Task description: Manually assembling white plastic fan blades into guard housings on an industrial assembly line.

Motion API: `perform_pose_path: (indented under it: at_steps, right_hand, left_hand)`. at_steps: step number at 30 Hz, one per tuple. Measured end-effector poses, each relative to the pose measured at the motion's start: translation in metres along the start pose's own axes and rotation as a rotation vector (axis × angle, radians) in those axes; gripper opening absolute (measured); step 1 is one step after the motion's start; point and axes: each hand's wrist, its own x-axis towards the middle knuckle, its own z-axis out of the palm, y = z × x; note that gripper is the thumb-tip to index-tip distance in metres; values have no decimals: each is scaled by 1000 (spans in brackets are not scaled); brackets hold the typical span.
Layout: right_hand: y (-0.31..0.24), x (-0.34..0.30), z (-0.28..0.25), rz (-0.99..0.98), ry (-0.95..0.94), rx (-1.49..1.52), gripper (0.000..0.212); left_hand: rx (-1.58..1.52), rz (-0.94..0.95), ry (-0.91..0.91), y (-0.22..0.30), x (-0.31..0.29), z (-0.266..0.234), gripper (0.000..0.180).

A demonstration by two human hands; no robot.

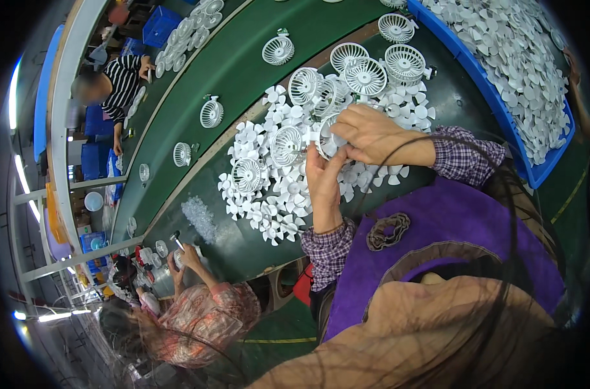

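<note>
Between my two hands is a small white round fan housing (pixel 325 144), tilted on its side above the heap. My left hand (pixel 324 185) grips it from below, thumb and fingers closed round its rim. From the right, my right hand (pixel 376 137) bends its fingers into the housing's open side, pinched on a white piece that looks like a fan blade, mostly covered by the fingers. Under and around both hands lies a heap of loose white fan blades (pixel 288 206). Slatted white fan housings lie on the heap, one left of my hands (pixel 286 146) and another farther left (pixel 246 176).
A blue bin (pixel 535 174) full of white blades stands at the right. More housings (pixel 365 76) sit beyond my hands. A green conveyor belt (pixel 243 84) carries spaced housings. Small clear pieces (pixel 199 219) lie at the left. Co-workers sit at the lower left (pixel 201 318) and across the belt (pixel 117 84).
</note>
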Motion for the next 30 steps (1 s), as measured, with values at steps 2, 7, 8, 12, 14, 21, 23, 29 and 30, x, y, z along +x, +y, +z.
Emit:
perform_pose_path:
  at_steps: [2,7,8,12,14,21,23,29,30]
  right_hand:
    - [3,1,5,-3,-32,0,39]
    - [9,5,3,-9,48,200,34]
    - [12,4,-5,118,68,280,34]
    - [21,7,-24,405,-128,476,40]
    - [23,6,-18,445,-285,590,46]
    - [26,9,-21,480,-248,505,41]
    - [38,20,-32,537,-283,527,34]
    - [192,68,-46,906,25,745,38]
    - [212,72,-46,918,156,549,38]
  left_hand:
    - [18,-10,42,-3,4,-1,37]
    - [-37,3,162,-8,8,-9,25]
    - [-57,-20,157,-8,8,-12,26]
    - [-50,-33,122,-2,8,-6,27]
    - [73,28,56,-4,9,-9,28]
    - [148,51,49,8,9,5,32]
    - [44,3,90,7,21,12,37]
    - [12,-90,-36,12,18,-20,44]
    - [-28,-119,-15,10,14,-26,36]
